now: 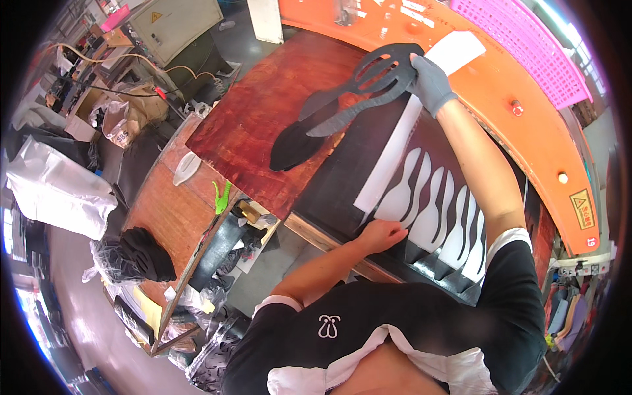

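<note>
My right hand [431, 87], in a grey glove, is raised over the far side of the work table and closed on dark slotted spatulas [385, 78]. Their slotted heads are at the glove, and the handles slant down to the left. Below them lies a dark spoon-shaped piece [294, 146] on the red-brown board. My bare left hand [383, 236] is curled at the near edge of the black surface, beside a pale grey spoon [397, 201]; what its fingers hold, if anything, is hidden. Several pale grey utensils [431, 220] lie in a row to its right.
An orange machine panel [487, 85] curves along the far side, with a pink basket [526, 46] on it. A white strip [390, 161] lies across the black surface. Leftward stands a wooden table [158, 204] with a green air gun [222, 197] and stacked black utensils [148, 253].
</note>
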`<state>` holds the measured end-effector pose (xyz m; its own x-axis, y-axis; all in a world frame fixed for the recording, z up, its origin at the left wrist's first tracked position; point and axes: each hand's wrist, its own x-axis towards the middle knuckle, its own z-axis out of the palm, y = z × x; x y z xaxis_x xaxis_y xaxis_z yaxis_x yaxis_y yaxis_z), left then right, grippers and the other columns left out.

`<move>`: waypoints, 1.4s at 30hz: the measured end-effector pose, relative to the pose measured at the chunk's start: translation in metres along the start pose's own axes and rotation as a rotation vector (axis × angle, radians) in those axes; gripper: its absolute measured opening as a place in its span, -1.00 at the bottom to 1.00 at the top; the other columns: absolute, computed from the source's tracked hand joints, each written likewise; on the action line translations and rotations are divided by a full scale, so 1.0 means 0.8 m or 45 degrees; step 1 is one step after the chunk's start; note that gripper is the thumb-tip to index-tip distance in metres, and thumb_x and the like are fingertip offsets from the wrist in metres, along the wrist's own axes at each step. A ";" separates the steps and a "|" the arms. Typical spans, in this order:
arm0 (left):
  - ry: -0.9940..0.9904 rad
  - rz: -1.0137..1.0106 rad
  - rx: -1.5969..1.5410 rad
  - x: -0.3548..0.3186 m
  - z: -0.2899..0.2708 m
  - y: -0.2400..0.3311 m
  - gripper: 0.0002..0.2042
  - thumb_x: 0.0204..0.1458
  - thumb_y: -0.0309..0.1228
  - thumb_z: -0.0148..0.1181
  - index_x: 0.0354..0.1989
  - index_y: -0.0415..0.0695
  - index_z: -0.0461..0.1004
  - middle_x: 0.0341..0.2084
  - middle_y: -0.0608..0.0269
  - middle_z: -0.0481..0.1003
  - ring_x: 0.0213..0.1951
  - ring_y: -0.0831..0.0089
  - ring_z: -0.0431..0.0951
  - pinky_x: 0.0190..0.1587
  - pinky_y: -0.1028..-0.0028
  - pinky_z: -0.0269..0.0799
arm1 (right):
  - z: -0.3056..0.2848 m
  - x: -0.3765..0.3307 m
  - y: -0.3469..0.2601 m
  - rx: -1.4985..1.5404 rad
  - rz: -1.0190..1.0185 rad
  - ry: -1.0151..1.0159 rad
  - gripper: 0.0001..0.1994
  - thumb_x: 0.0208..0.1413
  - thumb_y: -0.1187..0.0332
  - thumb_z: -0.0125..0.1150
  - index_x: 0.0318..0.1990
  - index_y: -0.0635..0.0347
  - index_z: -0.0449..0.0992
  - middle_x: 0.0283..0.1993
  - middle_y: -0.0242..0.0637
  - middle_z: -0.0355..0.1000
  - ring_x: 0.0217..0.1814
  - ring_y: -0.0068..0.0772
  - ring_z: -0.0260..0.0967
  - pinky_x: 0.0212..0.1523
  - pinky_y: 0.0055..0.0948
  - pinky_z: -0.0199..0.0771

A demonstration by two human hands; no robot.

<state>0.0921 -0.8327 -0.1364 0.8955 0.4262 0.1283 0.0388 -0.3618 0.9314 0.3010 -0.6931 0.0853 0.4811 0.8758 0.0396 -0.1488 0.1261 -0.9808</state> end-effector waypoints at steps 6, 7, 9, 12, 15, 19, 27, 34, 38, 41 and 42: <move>-0.032 -0.045 -0.005 0.005 -0.004 0.002 -0.65 0.09 -0.13 0.08 -0.54 -0.18 0.42 -0.61 0.01 0.44 -0.48 0.01 0.45 -0.42 0.21 0.34 | 0.078 0.046 0.030 -1.212 -0.950 -0.066 -0.78 0.22 0.26 -0.05 -0.14 0.18 0.43 -0.20 -0.18 0.42 -0.18 -0.27 0.40 -0.17 -0.30 0.43; -0.033 -0.045 -0.017 0.005 -0.004 0.002 -0.65 0.09 -0.14 0.09 -0.54 -0.20 0.41 -0.62 -0.01 0.43 -0.49 0.01 0.43 -0.42 0.23 0.33 | 0.090 0.048 0.042 -1.448 -1.114 -0.134 -0.80 0.21 0.30 -0.06 -0.15 0.17 0.43 -0.23 -0.14 0.40 -0.22 -0.17 0.38 -0.24 -0.28 0.43; -0.043 -0.043 -0.019 0.006 -0.004 0.000 -0.65 0.09 -0.15 0.09 -0.55 -0.22 0.40 -0.65 0.01 0.41 -0.54 0.07 0.43 -0.43 0.28 0.33 | 0.120 0.029 0.086 -1.743 -1.308 -0.316 -0.81 0.18 0.34 -0.07 -0.13 0.17 0.41 -0.28 -0.12 0.38 -0.25 -0.02 0.36 -0.27 -0.18 0.42; -0.096 -0.132 -0.101 0.007 0.000 -0.008 -0.64 0.09 -0.12 0.07 -0.56 -0.18 0.41 -0.62 0.01 0.44 -0.47 -0.01 0.45 -0.42 0.21 0.34 | 0.167 -0.053 0.159 -1.544 -0.706 -0.594 -0.56 0.03 0.15 0.12 0.04 0.18 0.37 0.02 -0.08 0.35 0.04 -0.01 0.34 0.01 -0.13 0.38; -0.003 -0.046 -0.205 0.009 0.008 -0.019 -0.71 0.12 -0.23 0.09 -0.52 -0.18 0.47 -0.67 0.21 0.46 -0.55 0.28 0.46 -0.45 0.32 0.35 | 0.185 -0.136 0.149 -1.149 -0.928 -0.928 -0.56 0.03 0.26 0.15 0.10 0.08 0.35 0.09 -0.10 0.32 0.09 -0.03 0.31 0.05 -0.16 0.37; 0.035 0.027 -0.408 0.011 0.017 -0.038 -0.72 0.13 -0.25 0.11 -0.50 -0.20 0.49 -0.69 0.31 0.47 -0.57 0.45 0.44 -0.45 0.39 0.35 | 0.145 -0.258 0.012 -0.413 -0.997 -1.126 -0.63 0.03 0.47 0.06 0.04 0.34 0.38 -0.02 -0.04 0.35 -0.07 -0.03 0.37 -0.09 -0.24 0.39; 0.037 -0.165 -0.184 0.004 0.017 -0.033 -0.70 0.12 -0.22 0.13 -0.51 -0.20 0.50 -0.72 0.31 0.43 -0.61 0.59 0.39 -0.51 0.45 0.32 | 0.034 -0.472 -0.177 -0.348 -1.575 -1.018 -0.63 0.01 0.48 0.07 0.02 0.32 0.38 -0.05 -0.05 0.36 -0.10 -0.04 0.37 -0.12 -0.24 0.40; 0.438 0.222 0.711 -0.031 0.057 0.024 -0.83 0.03 -0.28 0.17 -0.43 -0.13 0.47 -0.53 0.15 0.45 -0.40 0.13 0.47 -0.33 0.25 0.38 | -0.050 -0.609 -0.207 -0.591 -1.625 -0.698 -0.64 0.00 0.48 0.08 0.01 0.31 0.38 -0.08 -0.06 0.37 -0.12 -0.05 0.37 -0.14 -0.24 0.40; 0.498 0.122 0.940 -0.054 0.077 0.038 -0.65 -0.04 -0.28 0.24 -0.14 -0.20 0.39 -0.20 0.01 0.40 -0.09 0.04 0.37 -0.02 0.19 0.26 | -0.090 -0.670 -0.206 -0.642 -1.655 -0.599 -0.64 -0.01 0.48 0.09 0.00 0.30 0.38 -0.09 -0.07 0.37 -0.14 -0.05 0.38 -0.15 -0.24 0.40; 0.535 0.051 1.008 -0.058 0.085 0.039 -0.55 -0.04 -0.24 0.23 0.00 -0.18 0.32 -0.08 0.02 0.37 0.00 0.05 0.34 0.07 0.17 0.19 | -0.108 -0.702 -0.204 -0.644 -1.687 -0.571 -0.65 -0.02 0.48 0.10 -0.01 0.29 0.38 -0.10 -0.08 0.38 -0.15 -0.06 0.38 -0.16 -0.24 0.41; 0.563 0.032 1.038 -0.058 0.087 0.038 -0.54 -0.04 -0.23 0.23 0.00 -0.18 0.31 -0.08 0.03 0.38 0.01 0.06 0.34 0.07 0.17 0.19 | -0.113 -0.709 -0.202 -0.640 -1.698 -0.566 -0.65 -0.02 0.48 0.10 -0.01 0.29 0.38 -0.11 -0.08 0.38 -0.15 -0.06 0.38 -0.16 -0.24 0.41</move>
<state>0.0827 -0.9216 -0.1376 0.6562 0.6273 0.4194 0.4717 -0.7748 0.4208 0.1304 -1.2521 0.2044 -0.2896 0.3266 0.8997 0.5274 0.8388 -0.1347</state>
